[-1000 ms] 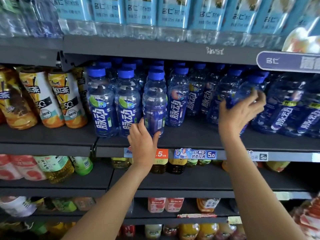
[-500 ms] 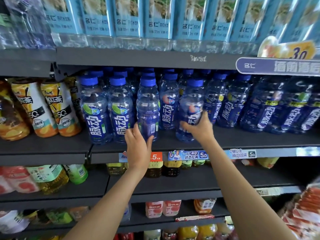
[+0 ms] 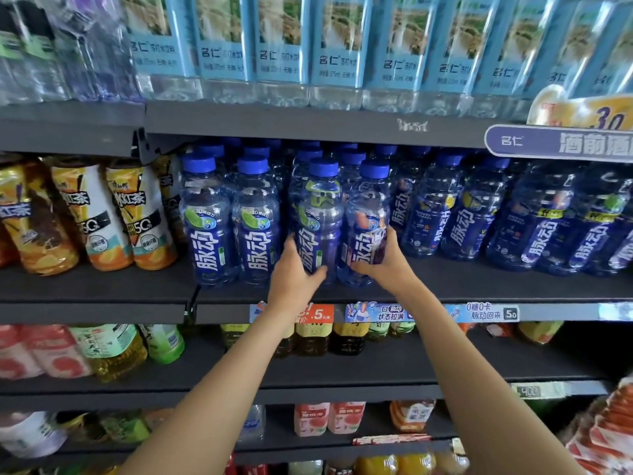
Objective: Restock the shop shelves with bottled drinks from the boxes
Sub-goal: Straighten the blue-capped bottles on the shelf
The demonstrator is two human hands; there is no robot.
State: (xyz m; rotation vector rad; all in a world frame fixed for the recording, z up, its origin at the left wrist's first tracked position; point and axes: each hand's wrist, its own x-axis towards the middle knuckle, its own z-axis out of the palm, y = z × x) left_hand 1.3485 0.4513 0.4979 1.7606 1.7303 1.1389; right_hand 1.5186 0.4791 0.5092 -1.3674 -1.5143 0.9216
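Head view, middle shelf. Left hand gripped a blue-capped bottle low on its body, thumb on the front right, fingers wrapped round the left side. Bottle stood upright at the shelf's front edge. Right hand gripped the neighbouring bottle immediately right of the first, fingers curled round its right side over the label. The two held bottles stood just beside each other; contact between them could not be judged.

Left of the left-hand grip: two more blue bottles, upright, front row. Further left: orange-and-white tea bottles, leaning. Right of the right-hand grip: a run of dark blue bottles, set further back. Directly below both grips: price tags on the shelf lip. Above: light-blue-labelled water bottles on the upper shelf.
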